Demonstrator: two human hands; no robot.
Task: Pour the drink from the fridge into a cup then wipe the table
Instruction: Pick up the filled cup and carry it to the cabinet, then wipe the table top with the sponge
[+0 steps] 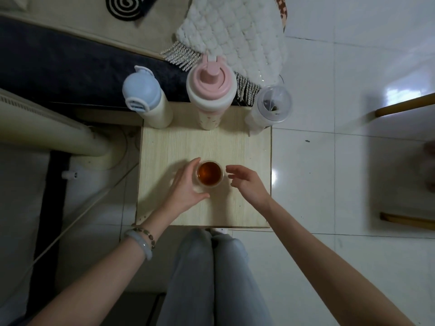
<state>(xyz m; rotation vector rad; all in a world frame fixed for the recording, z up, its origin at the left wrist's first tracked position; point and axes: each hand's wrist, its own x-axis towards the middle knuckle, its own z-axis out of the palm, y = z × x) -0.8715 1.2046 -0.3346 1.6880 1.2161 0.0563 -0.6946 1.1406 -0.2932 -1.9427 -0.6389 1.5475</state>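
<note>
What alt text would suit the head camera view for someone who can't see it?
Seen from above, a person's left hand curls round a clear cup of brown drink on a small wooden table, the right hand open just beside it. A blue-lidded bottle, a pink-lidded bottle and a clear bottle stand at the far edge.

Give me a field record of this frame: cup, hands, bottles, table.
cup: on the table, holds amber drink
left hand: curled round the cup's left side
right hand: open, close beside the cup's right; contact unclear
bottles: blue-lidded bottle, pink-lidded bottle, clear-lidded bottle, upright along the far edge
table: light wood
</note>
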